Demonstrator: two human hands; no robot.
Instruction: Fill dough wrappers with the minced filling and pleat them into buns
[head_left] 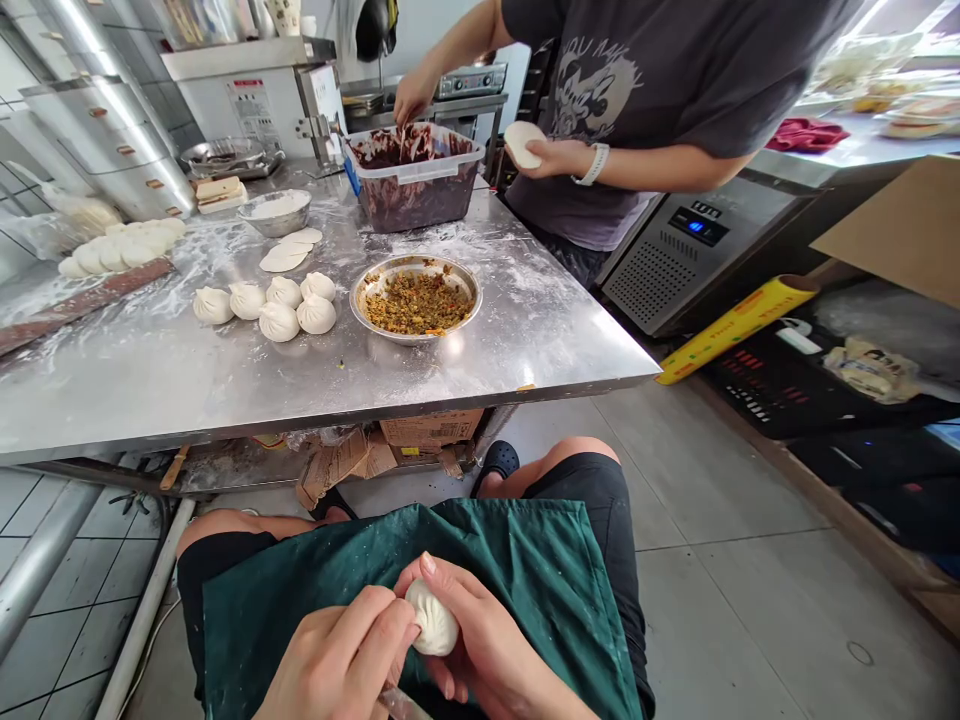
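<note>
The left hand point(337, 650) and right hand point(495, 640) clamp a pleated bun point(433, 620) together above a green apron point(525, 570). Five finished buns point(279, 321) sit just left of the steel bowl of filling point(415, 260), while flat dough wrappers point(283, 258) and a row of dough balls point(112, 252) lie farther left of it. Flour streaks the stainless table point(225, 395), above a grey tiled floor point(712, 480).

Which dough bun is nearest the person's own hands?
The pleated bun between the left hand and right hand, above the apron; six others sit on the steel table.
</note>
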